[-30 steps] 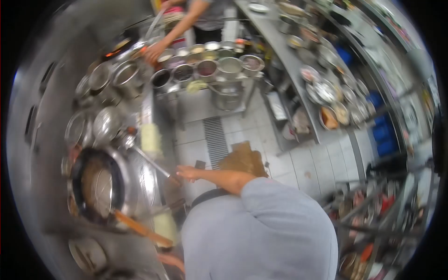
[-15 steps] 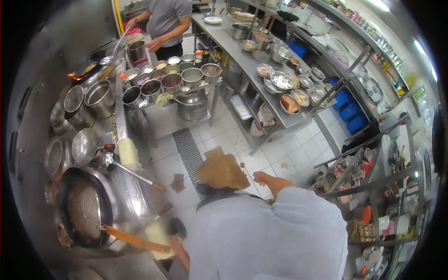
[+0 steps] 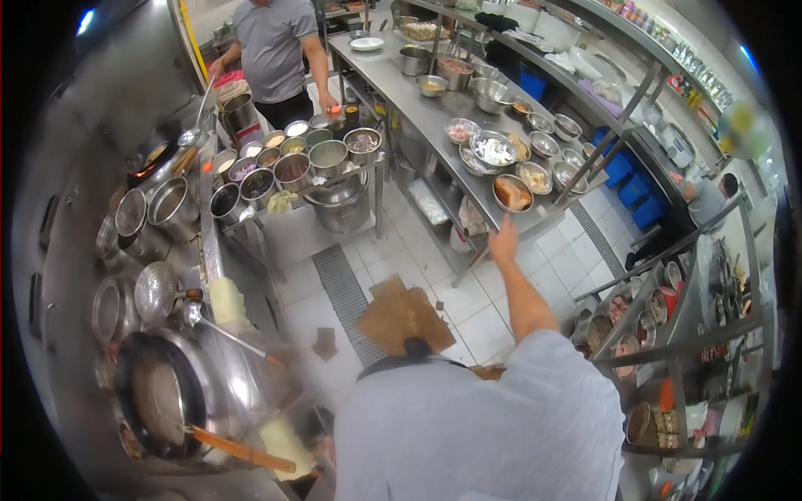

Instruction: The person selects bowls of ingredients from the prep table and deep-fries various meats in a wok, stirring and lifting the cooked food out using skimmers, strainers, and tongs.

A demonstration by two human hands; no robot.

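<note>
My right arm stretches forward over the tiled floor. At its end my right hand (image 3: 503,242) is near the front edge of the steel table (image 3: 447,159), with a finger extended and nothing visible in it. Just beyond the fingertips a metal bowl with a large brown piece of food (image 3: 513,193) stands at the table's corner; I cannot tell whether they touch. My left hand is hidden beside my body. On that side a wok (image 3: 125,392) sits on the stove with brownish liquid, and a wire strainer with an orange wooden handle (image 3: 242,449) rests across it.
Several metal pots of ingredients (image 3: 292,169) fill a stand ahead. Behind it a co-worker (image 3: 280,58) holds a long-handled ladle at another wok. Cardboard (image 3: 401,317) lies on the floor by a drain grate (image 3: 341,288). Shelves of bowls (image 3: 643,326) line the right, where another person (image 3: 706,200) is.
My right hand has moved forward from beside my body to near the bowl at the table corner. My left forearm has dropped out of sight. The co-worker's hand has shifted toward the bottles.
</note>
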